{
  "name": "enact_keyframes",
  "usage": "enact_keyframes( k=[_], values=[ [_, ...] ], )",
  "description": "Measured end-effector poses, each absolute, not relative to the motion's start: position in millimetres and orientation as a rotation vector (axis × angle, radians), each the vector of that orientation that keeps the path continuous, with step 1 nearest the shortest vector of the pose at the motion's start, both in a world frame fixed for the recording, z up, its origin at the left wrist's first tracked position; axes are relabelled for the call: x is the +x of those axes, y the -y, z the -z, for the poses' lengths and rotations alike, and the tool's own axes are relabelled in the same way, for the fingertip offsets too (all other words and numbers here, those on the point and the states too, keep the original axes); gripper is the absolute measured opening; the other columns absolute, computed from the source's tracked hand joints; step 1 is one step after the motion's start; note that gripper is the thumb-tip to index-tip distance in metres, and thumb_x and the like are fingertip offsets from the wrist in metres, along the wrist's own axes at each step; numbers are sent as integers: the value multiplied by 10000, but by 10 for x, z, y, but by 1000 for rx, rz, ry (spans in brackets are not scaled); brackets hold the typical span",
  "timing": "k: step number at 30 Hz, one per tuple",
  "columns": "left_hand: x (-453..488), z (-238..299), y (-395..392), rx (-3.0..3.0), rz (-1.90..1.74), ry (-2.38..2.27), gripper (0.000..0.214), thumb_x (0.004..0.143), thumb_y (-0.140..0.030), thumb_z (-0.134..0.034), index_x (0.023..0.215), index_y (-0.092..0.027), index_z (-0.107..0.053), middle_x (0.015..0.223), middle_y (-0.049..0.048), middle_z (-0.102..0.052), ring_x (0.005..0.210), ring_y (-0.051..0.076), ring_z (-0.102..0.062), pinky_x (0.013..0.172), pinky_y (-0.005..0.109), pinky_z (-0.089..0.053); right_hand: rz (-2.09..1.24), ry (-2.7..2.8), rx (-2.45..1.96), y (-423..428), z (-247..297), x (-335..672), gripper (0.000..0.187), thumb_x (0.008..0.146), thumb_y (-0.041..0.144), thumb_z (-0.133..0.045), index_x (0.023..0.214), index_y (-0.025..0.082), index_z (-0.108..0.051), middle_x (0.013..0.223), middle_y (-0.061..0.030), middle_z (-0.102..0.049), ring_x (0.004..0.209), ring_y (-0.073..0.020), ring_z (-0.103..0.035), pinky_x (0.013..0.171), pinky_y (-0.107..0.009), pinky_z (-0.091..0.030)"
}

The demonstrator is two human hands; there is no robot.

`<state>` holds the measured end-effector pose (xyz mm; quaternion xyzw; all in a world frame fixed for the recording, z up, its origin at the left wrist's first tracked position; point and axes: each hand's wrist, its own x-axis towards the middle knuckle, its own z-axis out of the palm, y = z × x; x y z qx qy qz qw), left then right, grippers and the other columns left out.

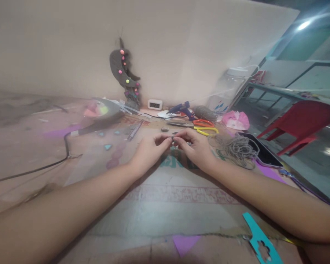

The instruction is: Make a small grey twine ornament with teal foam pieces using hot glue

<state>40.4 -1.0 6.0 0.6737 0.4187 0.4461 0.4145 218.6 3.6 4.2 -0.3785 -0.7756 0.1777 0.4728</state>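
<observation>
My left hand (155,146) and my right hand (194,145) meet over the middle of the table, thumbs and forefingers pinched together. Between the fingertips is a small dark piece (173,138), too small and blurred to name. Just beyond my fingers lie scissors with yellow handles (209,130) and a pair with orange handles (203,123). A small grey lump (164,129) sits behind my left hand. Several small teal triangles, one nearest (107,147), lie to the left beside a pencil-like stick (135,130).
A tangle of grey yarn (240,148) and a dark tablet (261,150) lie at right. Behind stand a blue glue gun (181,109), a white clock (154,104) and a water jug (228,88). A moon-shaped ornament (121,68) hangs on the wall. Teal paper (260,236) lies in front.
</observation>
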Motion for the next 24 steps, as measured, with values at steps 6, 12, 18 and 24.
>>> enact_keyframes(
  k=[6,12,18,24],
  values=[
    [399,-50,6,1691,-1096,-982,262,891,-331,-579,1013,-185,-758,970,54,-767,894,190,-684,839,304,-513,-452,1875,-948,-57,-47,2187,93,909,278,-615,863,198,-627,726,-3,-692,662,-142,-672,621,-260,-511],
    [407,-51,39,1682,-1121,-969,236,857,-284,-626,1033,-204,-761,1026,49,-769,939,201,-685,870,314,-515,-379,1908,-995,-18,-107,2186,110,923,274,-582,865,205,-645,751,-12,-704,674,-144,-651,637,-266,-501],
    [410,-51,42,1658,-1110,-967,252,860,-287,-622,1053,-192,-756,1026,49,-766,935,199,-682,864,311,-517,-284,1963,-998,-2,-111,2210,139,950,252,-525,901,202,-645,746,-14,-687,673,-142,-640,647,-262,-487],
    [418,-58,47,1656,-1097,-992,233,856,-255,-613,1021,-203,-769,1023,38,-774,940,201,-687,882,313,-514,-293,1948,-1022,-11,-99,2203,136,951,278,-540,890,196,-629,731,-8,-680,644,-134,-629,630,-256,-474]
  ],
)
